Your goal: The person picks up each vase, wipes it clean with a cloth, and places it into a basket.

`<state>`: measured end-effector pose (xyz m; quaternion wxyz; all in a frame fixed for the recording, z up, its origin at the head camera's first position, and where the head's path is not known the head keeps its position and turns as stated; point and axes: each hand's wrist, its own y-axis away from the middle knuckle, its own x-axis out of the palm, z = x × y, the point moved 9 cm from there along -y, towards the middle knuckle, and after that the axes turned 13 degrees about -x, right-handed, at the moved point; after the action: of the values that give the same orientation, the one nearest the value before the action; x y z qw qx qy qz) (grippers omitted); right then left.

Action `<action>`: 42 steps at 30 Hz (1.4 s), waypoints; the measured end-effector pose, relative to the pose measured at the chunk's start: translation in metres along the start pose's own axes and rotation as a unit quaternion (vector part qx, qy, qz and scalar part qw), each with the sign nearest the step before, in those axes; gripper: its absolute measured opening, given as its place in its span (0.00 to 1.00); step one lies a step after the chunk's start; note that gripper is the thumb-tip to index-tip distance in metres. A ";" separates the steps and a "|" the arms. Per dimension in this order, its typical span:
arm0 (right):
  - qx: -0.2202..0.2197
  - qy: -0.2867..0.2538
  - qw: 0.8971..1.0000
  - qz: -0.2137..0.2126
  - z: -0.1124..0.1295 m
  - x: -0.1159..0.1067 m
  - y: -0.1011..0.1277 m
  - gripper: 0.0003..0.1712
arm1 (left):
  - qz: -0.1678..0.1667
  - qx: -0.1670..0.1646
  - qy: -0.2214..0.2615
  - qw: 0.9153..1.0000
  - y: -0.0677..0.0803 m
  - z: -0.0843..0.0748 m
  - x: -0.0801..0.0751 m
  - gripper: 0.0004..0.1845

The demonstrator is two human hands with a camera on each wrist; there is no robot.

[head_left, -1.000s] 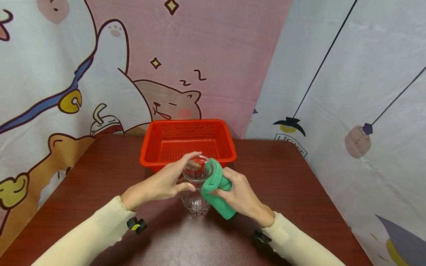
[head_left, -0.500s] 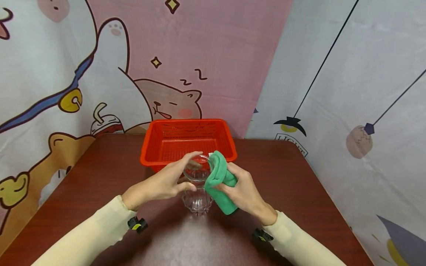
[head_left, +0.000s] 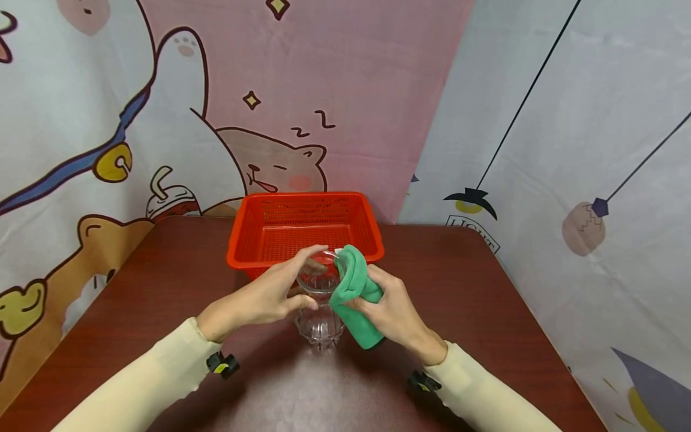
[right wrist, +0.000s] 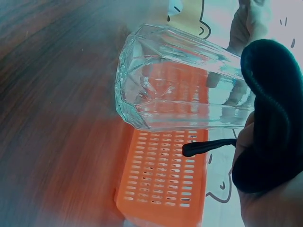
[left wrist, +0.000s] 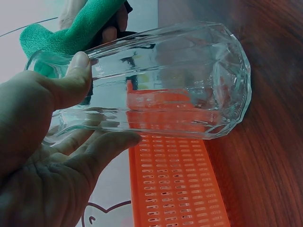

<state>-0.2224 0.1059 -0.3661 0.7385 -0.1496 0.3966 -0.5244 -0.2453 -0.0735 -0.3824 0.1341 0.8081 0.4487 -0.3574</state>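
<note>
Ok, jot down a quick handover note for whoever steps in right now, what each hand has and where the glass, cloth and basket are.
Left hand: grips the clear glass near its rim, glass upright on the brown table.
Right hand: holds the folded green cloth, pressed against the rim on the glass's right side.
Red basket: just behind the glass, nothing visible inside.
Done: glass steadied, cloth at the rim.
Left: probably finish wiping; the glass is not yet in the basket.

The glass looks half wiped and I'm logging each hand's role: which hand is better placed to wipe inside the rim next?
Probably the right hand: it grips the green cloth, folded over the glass rim. The left hand pinches the glass near its top, steadying it.
</note>
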 end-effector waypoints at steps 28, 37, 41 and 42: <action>0.040 0.046 0.996 0.058 -0.052 0.016 0.014 0.15 | -0.002 -0.007 0.004 1.000 -0.001 0.002 -0.001 0.56; 0.066 0.093 0.987 0.115 -0.057 0.022 0.020 0.16 | -0.003 -0.009 0.008 1.000 -0.002 0.002 0.000 0.57; 0.060 0.102 0.985 0.127 -0.057 0.023 0.020 0.18 | -0.002 -0.013 0.009 1.000 -0.002 0.002 0.000 0.57; 0.058 0.103 0.985 0.129 -0.057 0.023 0.020 0.19 | -0.002 -0.013 0.009 1.000 -0.002 0.002 0.000 0.57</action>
<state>-0.2480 0.1045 -0.4253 0.7628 0.0007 0.4550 -0.4594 -0.2479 -0.0741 -0.3835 0.1394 0.8087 0.4561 -0.3443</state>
